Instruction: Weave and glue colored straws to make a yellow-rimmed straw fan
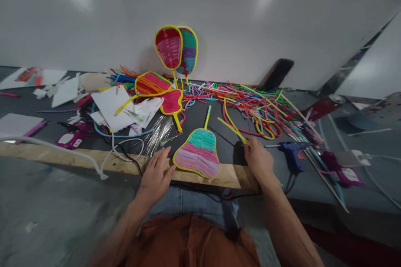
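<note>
A fan-shaped craft piece (198,152), banded teal, pink and lilac with a yellow fuzzy rim, lies flat at the table's near edge. Its short stem, yellow and mint, points away from me. Just left of it, my left hand (157,172) rests on the edge with fingers stretched out, holding nothing; its fingertips come close to the yellow rim. To the right, my right hand (257,157) pinches a yellow pipe cleaner (232,129), whose free length reaches up and left above the dark tabletop.
Two finished-looking fans (168,48) lean on the white panel. Loose coloured pipe cleaners (216,91) heap at the back. A blue glue gun (292,155), a red can (326,106) and a phone (277,74) are on the right. White paper (112,106) and cables lie left.
</note>
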Demonstrator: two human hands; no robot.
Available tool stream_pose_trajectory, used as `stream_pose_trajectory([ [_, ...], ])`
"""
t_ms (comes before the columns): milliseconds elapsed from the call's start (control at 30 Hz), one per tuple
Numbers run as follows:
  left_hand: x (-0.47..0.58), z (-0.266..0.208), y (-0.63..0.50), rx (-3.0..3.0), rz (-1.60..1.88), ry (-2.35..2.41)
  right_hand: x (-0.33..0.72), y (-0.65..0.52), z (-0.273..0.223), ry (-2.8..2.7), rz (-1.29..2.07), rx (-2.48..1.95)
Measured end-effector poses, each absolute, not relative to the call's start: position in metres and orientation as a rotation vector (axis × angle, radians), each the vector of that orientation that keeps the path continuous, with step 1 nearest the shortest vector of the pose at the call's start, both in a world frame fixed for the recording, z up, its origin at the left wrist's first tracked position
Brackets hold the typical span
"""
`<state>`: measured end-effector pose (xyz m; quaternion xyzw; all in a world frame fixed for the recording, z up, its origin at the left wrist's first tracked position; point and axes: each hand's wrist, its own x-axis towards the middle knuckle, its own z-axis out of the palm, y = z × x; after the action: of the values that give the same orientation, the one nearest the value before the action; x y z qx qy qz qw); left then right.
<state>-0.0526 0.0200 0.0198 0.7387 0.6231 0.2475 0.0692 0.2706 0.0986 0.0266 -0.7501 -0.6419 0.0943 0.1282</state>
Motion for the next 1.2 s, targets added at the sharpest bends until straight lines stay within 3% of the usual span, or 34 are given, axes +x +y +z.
stream_pose_trajectory([
  [233,-0.034,0.014,0.037,2.395,0.561,1.702,0.295,0.080,0.029,-1.805,0.306,-1.989],
  [567,-0.028,0.030,0.041,2.412,0.614,1.557,0.264,0.112,0.019,-2.030,0.482,-1.768],
  [733,-0.021,0.048,0.077,2.484,0.555,1.644,0.280,0.135,0.033,-1.950,0.280,-1.872],
  [933,-0.001,0.045,0.121,2.390,0.262,1.739,0.287,0.108,0.037,-2.206,0.237,-1.703],
  [1200,0.008,0.043,0.134,2.421,0.204,1.531,0.261,0.102,0.019,-2.313,0.047,-1.518],
])
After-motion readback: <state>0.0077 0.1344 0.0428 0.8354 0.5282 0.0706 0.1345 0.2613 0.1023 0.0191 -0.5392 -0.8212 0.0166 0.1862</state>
